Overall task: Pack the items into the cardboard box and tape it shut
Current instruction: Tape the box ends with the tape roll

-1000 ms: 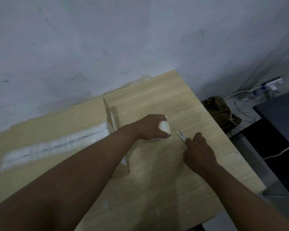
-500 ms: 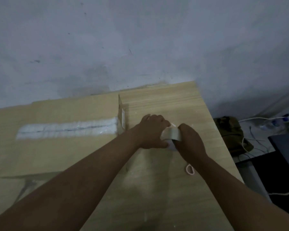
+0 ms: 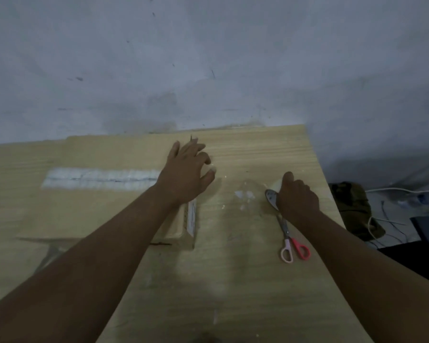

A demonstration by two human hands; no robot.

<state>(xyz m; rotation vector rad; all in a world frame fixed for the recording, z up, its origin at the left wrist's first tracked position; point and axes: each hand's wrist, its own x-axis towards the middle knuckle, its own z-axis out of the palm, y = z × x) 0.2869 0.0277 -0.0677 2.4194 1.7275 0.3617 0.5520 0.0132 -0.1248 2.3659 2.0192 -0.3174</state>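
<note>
The cardboard box [image 3: 84, 206] lies on the desk [image 3: 233, 280] by the wall [image 3: 208, 58], the left hand [image 3: 186, 174] over its right end; right of the box lie the scissors [image 3: 286, 233] (blade tips beside the tape roll [image 3: 276, 186] under the right hand [image 3: 297, 201]), and farther right a bag [image 3: 352, 209] on the floor [image 3: 391, 211].

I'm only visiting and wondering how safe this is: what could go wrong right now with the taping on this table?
The scissors lie with their blades partly under the right hand, which grips the tape roll; a slip might nick it. Scissors and roll sit near the right edge of the table, so a sweep of the arm could knock them off.
</note>
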